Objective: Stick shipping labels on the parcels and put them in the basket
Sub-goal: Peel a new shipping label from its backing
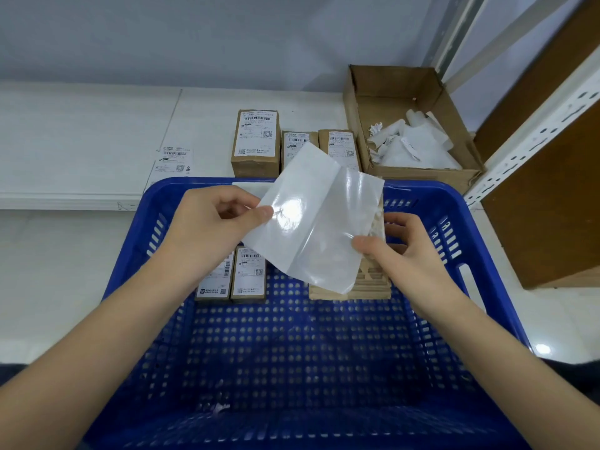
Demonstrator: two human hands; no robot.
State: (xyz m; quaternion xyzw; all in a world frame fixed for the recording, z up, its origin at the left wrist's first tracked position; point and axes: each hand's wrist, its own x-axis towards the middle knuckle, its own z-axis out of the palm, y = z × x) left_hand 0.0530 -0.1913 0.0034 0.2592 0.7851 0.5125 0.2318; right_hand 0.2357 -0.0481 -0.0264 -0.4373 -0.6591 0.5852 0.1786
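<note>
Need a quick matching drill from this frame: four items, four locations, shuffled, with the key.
Items:
1. glossy backing sheet
2. loose shipping label
3. two labelled parcels
4. peeled backing scraps

Places:
A. inside the blue basket
B. in the open cardboard box
C. pinched between left hand and right hand
D. flat on the white table

Pairs: 1-C, 2-D, 3-A, 4-B

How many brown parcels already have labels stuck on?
5: three on the white table behind the blue basket, at and; two inside it, at and. The glossy sheet may hide more.
</note>
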